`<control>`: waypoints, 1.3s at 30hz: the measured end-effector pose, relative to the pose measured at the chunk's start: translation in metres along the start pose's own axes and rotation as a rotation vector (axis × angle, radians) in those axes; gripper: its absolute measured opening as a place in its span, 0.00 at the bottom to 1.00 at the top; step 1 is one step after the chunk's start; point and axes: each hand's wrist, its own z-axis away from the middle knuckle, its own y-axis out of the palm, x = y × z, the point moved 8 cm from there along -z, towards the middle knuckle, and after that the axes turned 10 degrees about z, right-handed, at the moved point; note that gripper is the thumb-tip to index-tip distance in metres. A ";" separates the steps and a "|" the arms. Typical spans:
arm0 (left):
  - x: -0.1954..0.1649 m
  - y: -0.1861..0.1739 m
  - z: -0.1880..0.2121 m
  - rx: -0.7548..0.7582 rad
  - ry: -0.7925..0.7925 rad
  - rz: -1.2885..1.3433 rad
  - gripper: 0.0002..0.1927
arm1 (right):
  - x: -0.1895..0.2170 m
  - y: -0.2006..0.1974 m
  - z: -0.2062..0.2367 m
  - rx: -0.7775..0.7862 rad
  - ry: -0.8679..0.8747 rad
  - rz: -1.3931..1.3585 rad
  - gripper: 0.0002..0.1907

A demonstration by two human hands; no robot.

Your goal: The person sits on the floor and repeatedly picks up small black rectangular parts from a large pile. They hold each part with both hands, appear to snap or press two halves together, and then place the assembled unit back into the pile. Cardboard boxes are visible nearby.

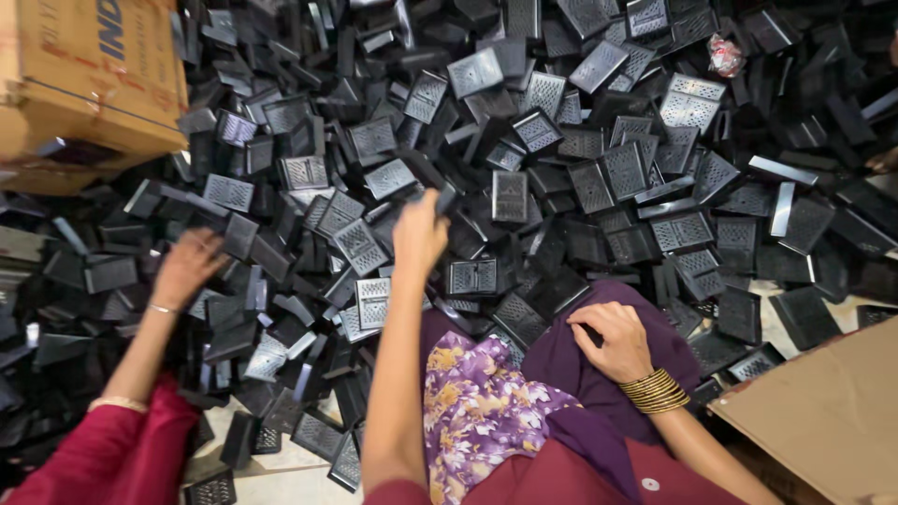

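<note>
A large heap of black plastic parts (pixel 524 168), small rectangular pieces with perforated grille faces, covers the floor in front of me. My left hand (pixel 418 236) reaches out over the heap and pinches one black plastic part (pixel 447 198) at its fingertips. My right hand (pixel 610 341), with gold bangles at the wrist, rests on my purple-clad knee (pixel 561 360) with its fingers curled, and I see nothing in it. A floral cloth (pixel 477 411) lies across my lap.
A co-worker's hand (pixel 187 266), on an arm with a red sleeve, reaches into the parts at the left. A cardboard box (pixel 89 79) stands at the top left. A cardboard sheet (pixel 823 411) lies at the lower right. Pale floor tiles (pixel 281 472) show near me.
</note>
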 end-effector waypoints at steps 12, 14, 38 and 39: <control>-0.115 0.051 0.220 0.103 -0.380 1.364 0.25 | -0.014 0.026 0.043 0.259 0.311 -0.780 0.20; -0.115 0.065 0.237 0.101 -0.455 1.457 0.25 | -0.001 0.034 0.055 0.384 0.420 -1.108 0.22; -0.143 0.036 0.256 -0.105 -0.344 1.418 0.30 | 0.102 -0.067 0.057 0.268 0.132 -0.402 0.27; -0.142 0.037 0.258 -0.109 -0.319 1.368 0.28 | 0.094 -0.059 0.061 0.367 0.240 -0.399 0.29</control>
